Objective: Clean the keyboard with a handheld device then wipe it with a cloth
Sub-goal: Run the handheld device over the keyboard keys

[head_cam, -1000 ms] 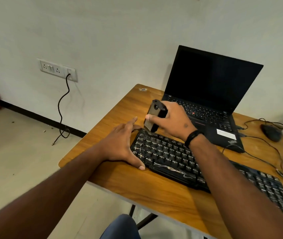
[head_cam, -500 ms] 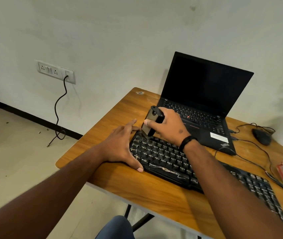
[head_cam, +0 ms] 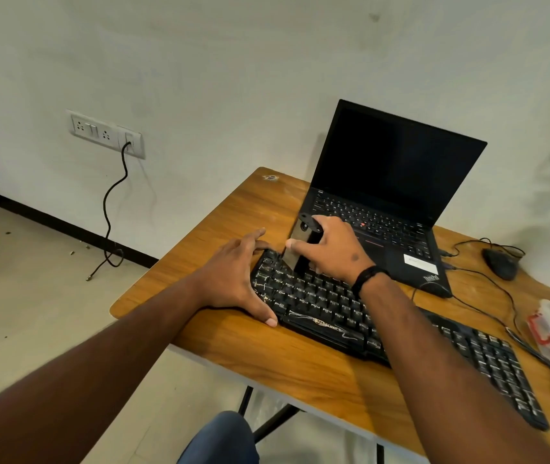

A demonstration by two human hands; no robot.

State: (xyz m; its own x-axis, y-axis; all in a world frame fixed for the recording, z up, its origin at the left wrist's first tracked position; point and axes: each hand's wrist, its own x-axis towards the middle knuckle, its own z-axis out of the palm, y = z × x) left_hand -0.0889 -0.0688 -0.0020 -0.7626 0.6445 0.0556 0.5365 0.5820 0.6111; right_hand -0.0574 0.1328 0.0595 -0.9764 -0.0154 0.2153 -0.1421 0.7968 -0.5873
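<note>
Our right hand (head_cam: 329, 251) has its fingers and thumb curled round the device (head_cam: 300, 244), gripping it. Our left hand (head_cam: 233, 279) lies flat with straight fingers, pressing on the left end of the keyboard (head_cam: 334, 306), thumb along the near edge.

We see that the device is a small box shape, dark on top with a round hole near its upper end, and grey and smooth on its side. It stands tilted, its low end touching the keys at the far left corner of the keyboard.

We see that the keyboard is long, black and plastic, with many little bumpy keys and pale letters. It lies slanted across the middle of the table (head_cam: 220, 222), running from the left toward the near right.

We see a brown table top, smooth, with wood lines. Behind the keyboard stands a black laptop (head_cam: 397, 169), open, with a dark flat screen. A round black mouse (head_cam: 499, 262) sits on the far right with a thin wire. A black band (head_cam: 367, 274) wraps our right wrist.
</note>
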